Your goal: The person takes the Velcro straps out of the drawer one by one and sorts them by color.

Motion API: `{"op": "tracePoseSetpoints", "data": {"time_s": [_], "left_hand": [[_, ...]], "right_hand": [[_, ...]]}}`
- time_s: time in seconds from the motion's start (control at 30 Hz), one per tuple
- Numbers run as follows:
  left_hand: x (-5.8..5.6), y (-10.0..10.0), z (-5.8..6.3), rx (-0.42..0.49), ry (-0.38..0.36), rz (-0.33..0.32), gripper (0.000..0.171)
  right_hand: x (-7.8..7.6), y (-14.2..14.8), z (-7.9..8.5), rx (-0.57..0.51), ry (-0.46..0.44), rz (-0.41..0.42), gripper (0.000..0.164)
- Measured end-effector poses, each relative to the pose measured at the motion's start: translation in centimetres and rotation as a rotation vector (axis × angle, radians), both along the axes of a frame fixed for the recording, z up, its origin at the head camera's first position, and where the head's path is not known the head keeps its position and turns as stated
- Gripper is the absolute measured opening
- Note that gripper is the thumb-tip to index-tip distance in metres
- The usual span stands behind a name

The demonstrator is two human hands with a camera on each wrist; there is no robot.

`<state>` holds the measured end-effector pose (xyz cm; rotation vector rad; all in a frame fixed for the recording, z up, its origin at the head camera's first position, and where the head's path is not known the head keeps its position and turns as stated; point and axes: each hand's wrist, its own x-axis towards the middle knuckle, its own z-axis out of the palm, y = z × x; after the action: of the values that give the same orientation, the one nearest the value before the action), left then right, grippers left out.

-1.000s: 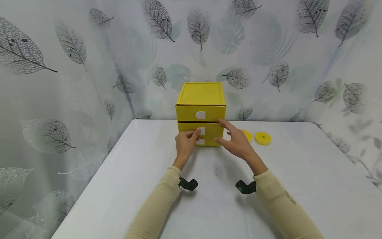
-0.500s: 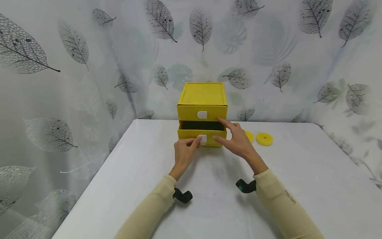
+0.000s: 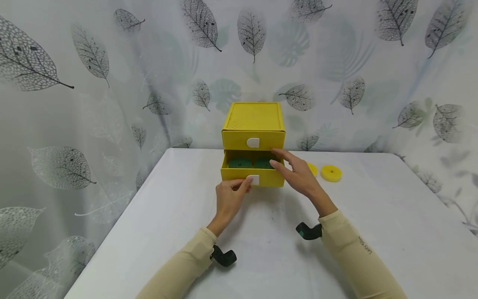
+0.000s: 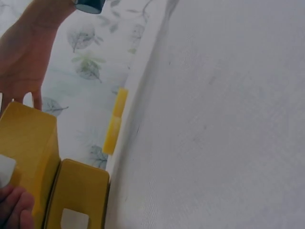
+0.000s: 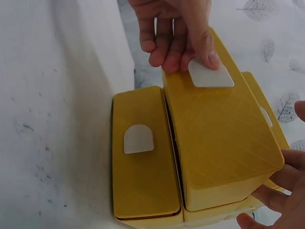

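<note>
A yellow cabinet (image 3: pixel 255 117) has its middle drawer (image 3: pixel 269 178) pulled out under the top drawer (image 3: pixel 235 140). My left hand (image 3: pixel 228 199) pinches the middle drawer's white tab (image 5: pixel 211 74) between thumb and fingers. Inside the drawer lie two dark green rounded pieces (image 3: pixel 240 162), seen only in part. My right hand (image 3: pixel 298 174) is at the cabinet's right side, its fingers spread near the pulled-out drawer's right wall. In the right wrist view its fingers (image 5: pixel 288 176) are by that drawer's side. Below, the bottom drawer (image 5: pixel 143 181) is shut.
Two yellow discs, one a ring with a hole (image 3: pixel 330 173), the other (image 3: pixel 311 169) partly behind my right hand, lie right of the cabinet. A white cloth covers the table (image 3: pixel 179 199). Behind it hangs a leaf-patterned curtain (image 3: pixel 157 62).
My left hand has drawn the middle drawer out toward me, and the green pieces inside have come into view. My right hand has stayed almost in place, its thumb slightly higher.
</note>
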<state>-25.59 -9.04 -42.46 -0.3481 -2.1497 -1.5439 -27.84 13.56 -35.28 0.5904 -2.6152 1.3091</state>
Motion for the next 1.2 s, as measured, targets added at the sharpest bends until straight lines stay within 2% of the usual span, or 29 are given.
{"op": "tracePoseSetpoints", "data": {"time_s": [0.3,0.77,1.0,1.2], "left_hand": [[1.9,0.2,0.0,0.058,-0.017,-0.005,0.034],[4.5,0.7,-0.1,0.291,-0.12,-0.088,0.024],[5.4,0.8,-0.3,0.325,-0.177,-0.118,0.028],[6.0,0.8,-0.7,0.318,-0.176,-0.124,0.03]], "right_hand": [[0.2,-0.2,-0.3,-0.018,0.043,0.036,0.052],[0.7,-0.4,-0.1,-0.027,0.053,0.055,0.042],[0.6,-0.1,0.0,0.018,0.078,0.075,0.039],[0.6,0.0,0.1,0.062,0.075,0.083,0.043]]}}
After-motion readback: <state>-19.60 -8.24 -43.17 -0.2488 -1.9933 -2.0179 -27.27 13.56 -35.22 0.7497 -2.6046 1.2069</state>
